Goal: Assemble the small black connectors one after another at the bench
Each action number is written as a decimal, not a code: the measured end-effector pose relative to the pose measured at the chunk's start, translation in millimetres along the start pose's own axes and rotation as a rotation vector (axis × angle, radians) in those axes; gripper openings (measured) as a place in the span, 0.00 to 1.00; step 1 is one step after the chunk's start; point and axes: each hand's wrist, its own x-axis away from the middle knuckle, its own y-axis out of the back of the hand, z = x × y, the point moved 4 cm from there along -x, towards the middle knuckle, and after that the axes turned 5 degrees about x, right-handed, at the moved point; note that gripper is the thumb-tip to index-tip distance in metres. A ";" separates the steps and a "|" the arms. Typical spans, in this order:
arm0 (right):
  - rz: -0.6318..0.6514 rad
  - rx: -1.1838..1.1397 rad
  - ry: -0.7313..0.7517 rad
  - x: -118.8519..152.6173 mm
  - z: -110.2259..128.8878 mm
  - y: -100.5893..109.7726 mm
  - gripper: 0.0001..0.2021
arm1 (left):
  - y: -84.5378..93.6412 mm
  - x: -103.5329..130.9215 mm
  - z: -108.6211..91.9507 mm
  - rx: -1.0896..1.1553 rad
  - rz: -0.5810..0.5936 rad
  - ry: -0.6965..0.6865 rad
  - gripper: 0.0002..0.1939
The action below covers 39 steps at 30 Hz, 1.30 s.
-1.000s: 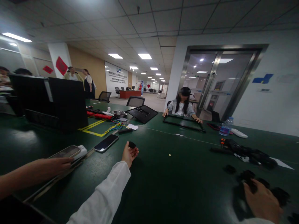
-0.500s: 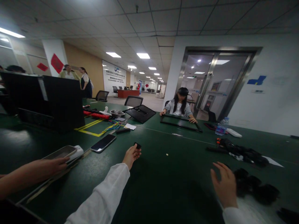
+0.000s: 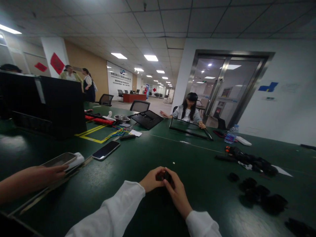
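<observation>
A small black piece (image 3: 167,176), its exact kind too small to make out, sits between my two hands above the green table (image 3: 148,153). The fingers of my left hand (image 3: 152,179) curl round it from the left. On the other side, my right hand (image 3: 178,191) pinches it with thumb and fingertips. Part of the piece is hidden behind the fingers. To the right of my hands lie several loose black parts (image 3: 260,195), blurred and dark. A tiny pale square (image 3: 173,163) rests on the table just beyond my fingers.
At the left, another person's hand (image 3: 53,172) holds a phone (image 3: 59,159). A second phone (image 3: 106,150) lies closer to the middle. Across the table a co-worker (image 3: 189,110) holds a black frame (image 3: 190,132). A water bottle (image 3: 231,135) and a large black box (image 3: 61,107) also stand here.
My right hand has come in from the right, away from the black parts, and closed on the piece in my left hand. The co-worker's one hand has left the frame, which now tilts up.
</observation>
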 end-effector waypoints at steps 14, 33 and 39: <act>-0.599 1.097 -0.342 36.8 -99.8 192.8 0.26 | -0.7 5.7 -9.9 -0.176 0.034 0.144 0.17; -0.810 1.272 -0.495 79.1 -109.9 249.7 0.23 | 0.8 6.0 -3.3 -0.190 0.052 0.170 0.15; -0.691 1.197 -0.540 83.1 -138.4 264.8 0.21 | 2.5 3.9 7.7 -0.211 0.063 0.182 0.15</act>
